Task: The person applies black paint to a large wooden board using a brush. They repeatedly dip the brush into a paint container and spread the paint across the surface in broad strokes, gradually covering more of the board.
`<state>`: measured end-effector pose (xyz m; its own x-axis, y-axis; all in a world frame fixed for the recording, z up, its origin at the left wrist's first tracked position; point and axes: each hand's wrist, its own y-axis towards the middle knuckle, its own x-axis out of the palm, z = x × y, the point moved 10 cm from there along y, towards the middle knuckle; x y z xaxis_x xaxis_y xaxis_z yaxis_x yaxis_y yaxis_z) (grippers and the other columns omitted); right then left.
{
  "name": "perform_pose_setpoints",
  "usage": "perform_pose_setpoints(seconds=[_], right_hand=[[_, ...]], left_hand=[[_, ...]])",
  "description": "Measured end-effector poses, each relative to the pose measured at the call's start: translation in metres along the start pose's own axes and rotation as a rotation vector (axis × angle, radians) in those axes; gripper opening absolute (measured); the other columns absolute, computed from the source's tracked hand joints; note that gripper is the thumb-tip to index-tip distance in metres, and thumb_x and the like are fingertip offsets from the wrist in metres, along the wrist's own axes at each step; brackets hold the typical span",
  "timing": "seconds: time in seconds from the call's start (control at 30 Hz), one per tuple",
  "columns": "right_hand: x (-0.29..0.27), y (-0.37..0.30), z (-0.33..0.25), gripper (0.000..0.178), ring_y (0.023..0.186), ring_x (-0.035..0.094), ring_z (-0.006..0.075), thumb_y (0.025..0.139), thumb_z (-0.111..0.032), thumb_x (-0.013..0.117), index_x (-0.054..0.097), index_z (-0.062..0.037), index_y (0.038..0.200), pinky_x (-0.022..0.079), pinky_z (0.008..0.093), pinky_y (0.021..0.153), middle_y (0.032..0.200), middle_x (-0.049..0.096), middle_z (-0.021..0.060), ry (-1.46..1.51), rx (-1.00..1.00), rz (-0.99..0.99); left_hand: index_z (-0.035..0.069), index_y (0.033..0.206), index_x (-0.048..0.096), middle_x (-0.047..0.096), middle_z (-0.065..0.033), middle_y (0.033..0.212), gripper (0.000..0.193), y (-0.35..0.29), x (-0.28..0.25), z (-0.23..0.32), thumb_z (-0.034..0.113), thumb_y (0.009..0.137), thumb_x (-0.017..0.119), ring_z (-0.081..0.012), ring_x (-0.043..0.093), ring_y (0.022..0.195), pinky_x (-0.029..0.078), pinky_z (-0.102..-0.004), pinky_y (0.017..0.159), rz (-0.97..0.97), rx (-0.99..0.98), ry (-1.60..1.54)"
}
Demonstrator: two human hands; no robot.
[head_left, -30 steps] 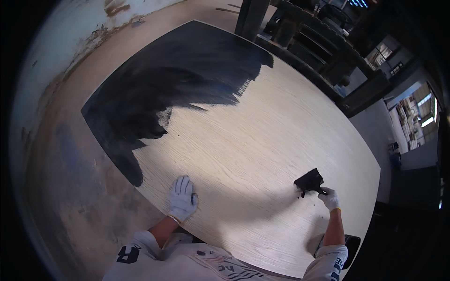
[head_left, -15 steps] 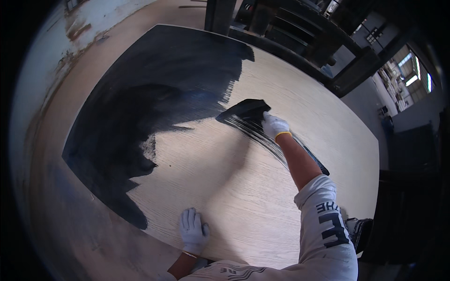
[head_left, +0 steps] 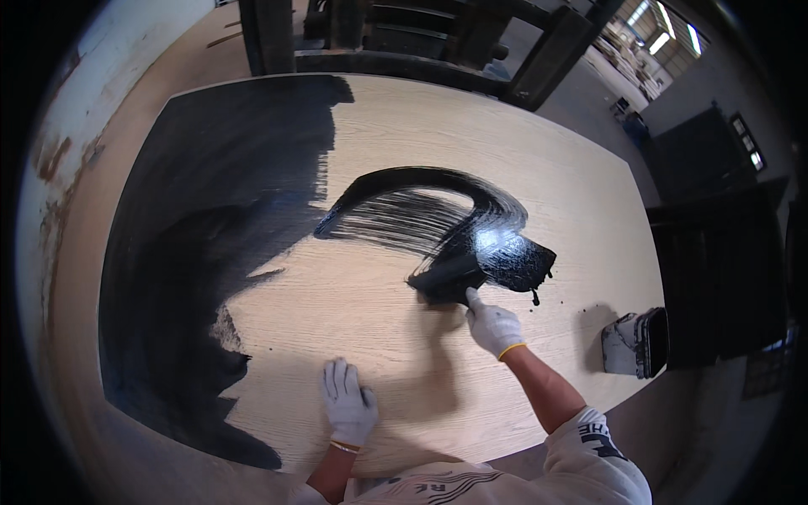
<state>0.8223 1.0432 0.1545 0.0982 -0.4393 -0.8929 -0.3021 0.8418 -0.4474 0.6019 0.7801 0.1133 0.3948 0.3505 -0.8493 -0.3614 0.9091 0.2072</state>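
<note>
My right hand (head_left: 495, 326), in a white glove with a yellow cuff, grips a wide, flat paint applicator (head_left: 446, 281) coated in black. Its working edge presses on the pale wood-grain board (head_left: 303, 328); paint hides whether it is a brush or a blade. Beside the applicator lies a thick, glossy patch of wet black paint (head_left: 523, 263), and a streaky arc curves from it toward the left. Gloved in white too, my left hand (head_left: 348, 404) rests flat near the board's front edge, fingers stretched out, holding nothing. A matte black coat (head_left: 168, 252) covers the board's left part.
A paint-smeared square bucket (head_left: 620, 345) stands near the board's right edge. Small black drips (head_left: 535, 297) lie beside the wet patch. Behind the board is a dark metal frame (head_left: 396, 63). A stained wall (head_left: 63, 168) runs along the left.
The view has shifted, bringing the bucket fully into sight. My right hand has drawn the applicator rightward across the board and toward me, leaving a curved black stroke. My left hand still lies flat.
</note>
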Motion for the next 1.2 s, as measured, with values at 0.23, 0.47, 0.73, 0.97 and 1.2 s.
perform_pose_setpoints(seconds=[0.23,0.47,0.73,0.97,1.2], right_hand=[[-0.027,0.045,0.366,0.042,0.121,0.069,0.0482,0.105,-0.025,0.046,0.069,-0.0021,0.132,0.055,0.0541,0.102,0.127,0.073,0.0278,0.322,0.645,0.418],[-0.058,0.105,0.14,0.058,0.12,0.07,0.0435,0.104,-0.036,0.051,0.048,-0.0191,0.159,0.054,0.0532,0.103,0.126,0.073,0.0253,0.062,0.135,0.084],[-0.112,0.191,0.367,0.041,0.127,0.068,0.0387,0.102,-0.022,0.05,0.07,-0.0114,0.137,0.054,0.0496,0.105,0.134,0.072,0.023,0.152,0.385,0.288],[-0.12,0.166,0.282,0.041,0.122,0.071,0.0422,0.099,-0.024,0.055,0.073,-0.0075,0.132,0.056,0.051,0.102,0.131,0.073,0.0238,0.118,0.214,0.237],[-0.106,0.194,0.183,0.041,0.109,0.075,0.0415,0.098,-0.023,0.052,0.07,-0.0057,0.13,0.06,0.0503,0.093,0.113,0.078,0.0228,0.073,-0.046,0.202]], left_hand=[[-0.009,0.132,0.056,0.048,-0.0309,0.153,0.052,0.069,0.016,-0.014,0.01,0.083,0.061,-0.05,0.035,0.152,0.025,-0.0647,0.128,0.054,0.003,0.197],[-0.007,0.138,0.05,0.047,-0.0304,0.153,0.058,0.052,0.008,-0.035,0.01,0.084,0.059,-0.0515,0.033,0.152,0.022,-0.064,0.13,0.103,-0.013,0.197],[-0.007,0.141,0.047,0.043,-0.0301,0.156,0.059,0.061,0.024,-0.02,0.01,0.086,0.056,-0.0524,0.031,0.153,0.022,-0.0643,0.129,0.033,0.022,0.276],[-0.007,0.142,0.048,0.045,-0.0303,0.155,0.056,0.047,0.011,-0.025,0.011,0.089,0.055,-0.0525,0.033,0.152,0.024,-0.0629,0.127,0.047,-0.023,0.317],[-0.006,0.142,0.049,0.046,-0.0297,0.155,0.056,0.051,0.014,-0.029,0.011,0.089,0.056,-0.052,0.034,0.151,0.026,-0.0616,0.126,0.049,-0.03,0.283]])
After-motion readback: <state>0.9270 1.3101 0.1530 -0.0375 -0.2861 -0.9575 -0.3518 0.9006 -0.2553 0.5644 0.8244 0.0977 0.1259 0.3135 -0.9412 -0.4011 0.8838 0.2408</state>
